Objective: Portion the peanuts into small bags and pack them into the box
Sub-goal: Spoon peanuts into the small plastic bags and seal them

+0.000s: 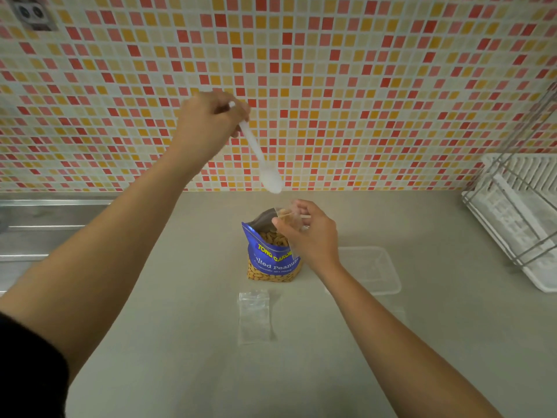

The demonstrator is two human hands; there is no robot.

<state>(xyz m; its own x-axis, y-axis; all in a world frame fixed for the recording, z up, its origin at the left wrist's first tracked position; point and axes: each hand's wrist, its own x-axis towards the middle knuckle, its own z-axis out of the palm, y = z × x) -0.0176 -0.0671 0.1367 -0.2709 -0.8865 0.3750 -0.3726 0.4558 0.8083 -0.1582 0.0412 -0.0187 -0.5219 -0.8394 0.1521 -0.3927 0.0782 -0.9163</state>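
A blue bag of salted peanuts [272, 260] stands open on the beige counter [180, 297]. My left hand [211, 125] grips the handle of a white plastic spoon [265, 164], raised with its bowl pointing down above the bag. My right hand [307, 233] pinches a small clear bag [287, 217] open just over the peanut bag's mouth; a few peanuts show inside it. Another empty small clear bag [254, 316] lies flat on the counter in front. A clear plastic box [369, 268] sits to the right, behind my right forearm.
A white dish rack [518, 218] with a metal frame stands at the right edge. A steel sink surround [36, 224] runs along the left. The mosaic tile wall [331, 86] rises behind the counter.
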